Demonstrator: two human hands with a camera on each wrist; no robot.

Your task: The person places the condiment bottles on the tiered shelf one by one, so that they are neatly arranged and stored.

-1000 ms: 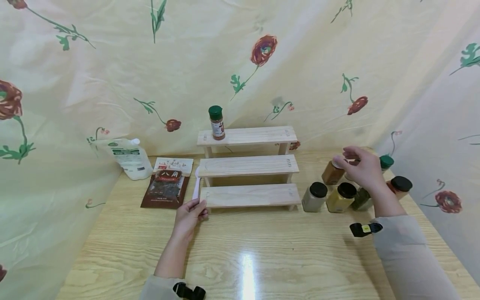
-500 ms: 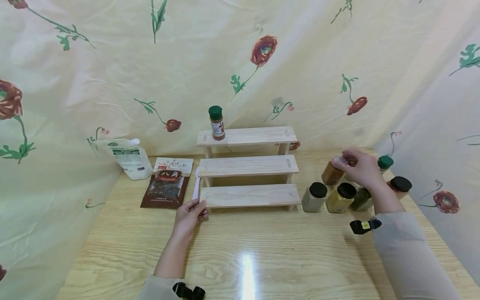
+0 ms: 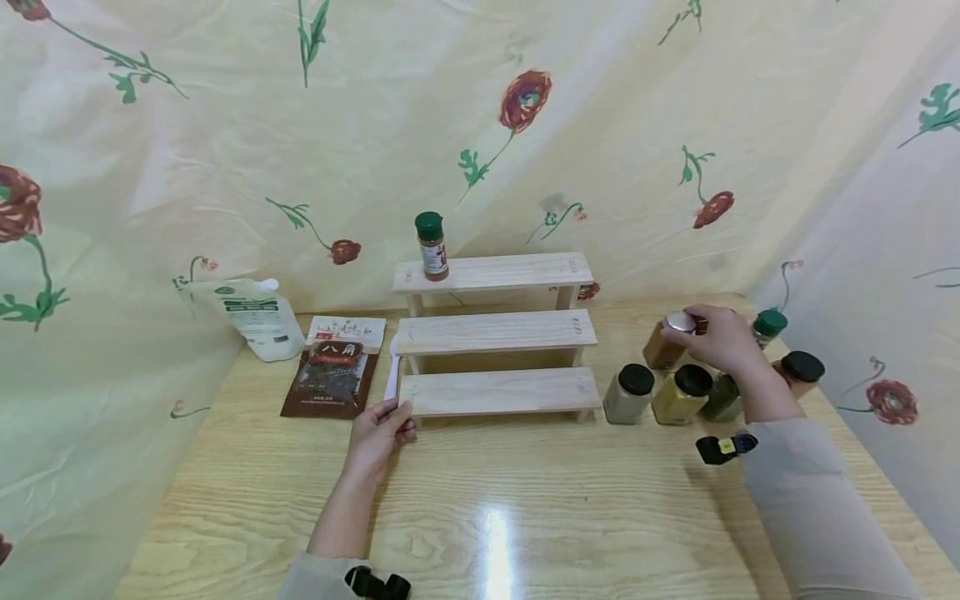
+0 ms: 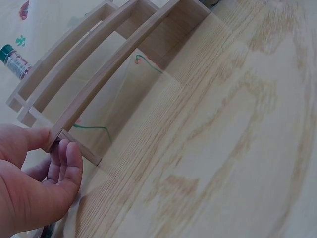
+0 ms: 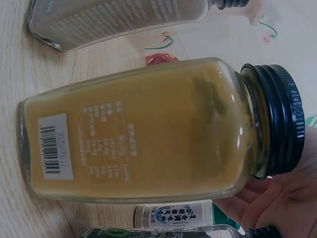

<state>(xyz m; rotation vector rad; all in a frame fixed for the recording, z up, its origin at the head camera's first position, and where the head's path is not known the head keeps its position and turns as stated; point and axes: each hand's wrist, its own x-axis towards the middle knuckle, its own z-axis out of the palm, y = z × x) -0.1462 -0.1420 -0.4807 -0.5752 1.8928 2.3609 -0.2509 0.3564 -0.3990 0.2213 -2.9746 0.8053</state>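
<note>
My left hand (image 3: 381,429) grips the front left corner of the three-tier wooden rack (image 3: 498,392), thumb on top and fingers curled underneath, as the left wrist view (image 4: 39,173) confirms. Over at the right, my right hand (image 3: 723,340) pinches the silver lid of a brown spice jar (image 3: 663,348) between thumb and fingers. That jar stands upright on the table. A yellow spice jar (image 5: 143,134) with a black lid fills the right wrist view and hides the fingertips there. On the rack's top tier stands a green-capped spice bottle (image 3: 433,250).
Close around the right hand are a grey jar (image 3: 628,398), a dark green jar (image 3: 723,400), a red jar (image 3: 798,373) and a green-capped bottle (image 3: 768,327). Left of the rack are a brown packet (image 3: 333,375), a white pouch (image 3: 262,321) and a pale spoon (image 3: 393,367).
My right hand has come down slightly and its fingers have closed onto the brown jar's silver lid. The left hand keeps its grip on the rack.
</note>
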